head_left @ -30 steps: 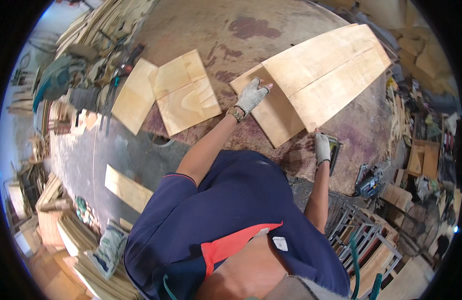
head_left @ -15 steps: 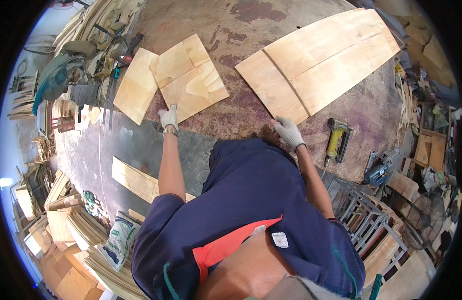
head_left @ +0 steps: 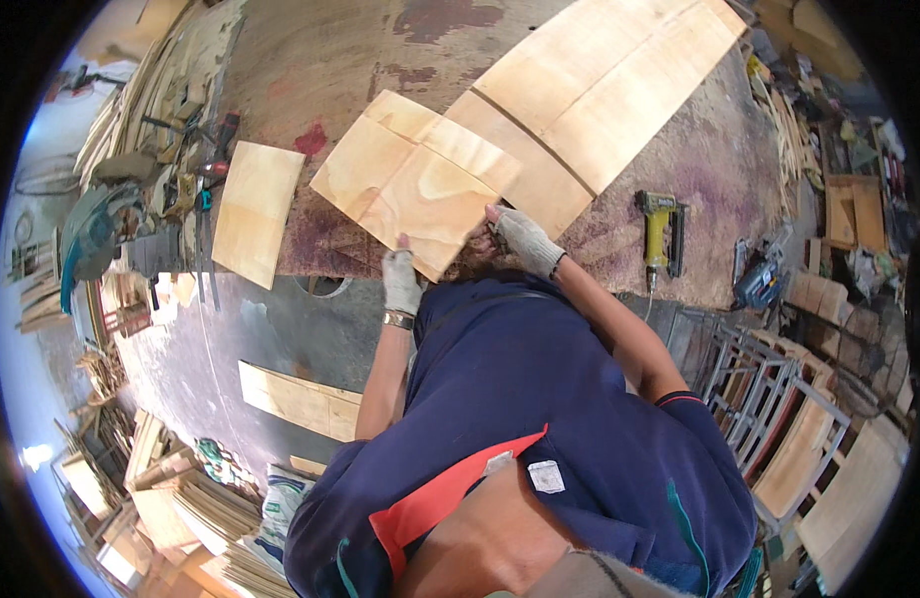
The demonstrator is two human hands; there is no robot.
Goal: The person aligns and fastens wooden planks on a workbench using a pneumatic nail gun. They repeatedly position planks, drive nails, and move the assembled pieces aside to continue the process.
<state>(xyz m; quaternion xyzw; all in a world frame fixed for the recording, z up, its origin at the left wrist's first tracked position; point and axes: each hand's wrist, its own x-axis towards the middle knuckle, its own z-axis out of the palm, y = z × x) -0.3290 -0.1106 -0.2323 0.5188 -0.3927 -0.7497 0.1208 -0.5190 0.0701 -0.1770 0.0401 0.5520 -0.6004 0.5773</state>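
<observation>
Square panel (head_left: 405, 189): your left hand (head_left: 402, 282) grips its near edge, your right hand (head_left: 527, 239) its right edge. Nail gun (head_left: 660, 234): right of panel. Board (head_left: 257, 214): left of panel.

You are in a woodworking workshop: your scuffed, stained worktable (head_left: 699, 149) carries plywood panels (head_left: 580, 90) and a yellow-green nail gun (head_left: 659, 231), a blue power tool (head_left: 757, 286) sits by its right edge, and stacked boards (head_left: 206, 513) and long wooden strips (head_left: 161, 80) surround you

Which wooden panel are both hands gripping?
The squarish middle panel: left hand and right hand grip its edges. Neither holds the upper-left panel, lower-left panel or long right-hand panel.
</observation>
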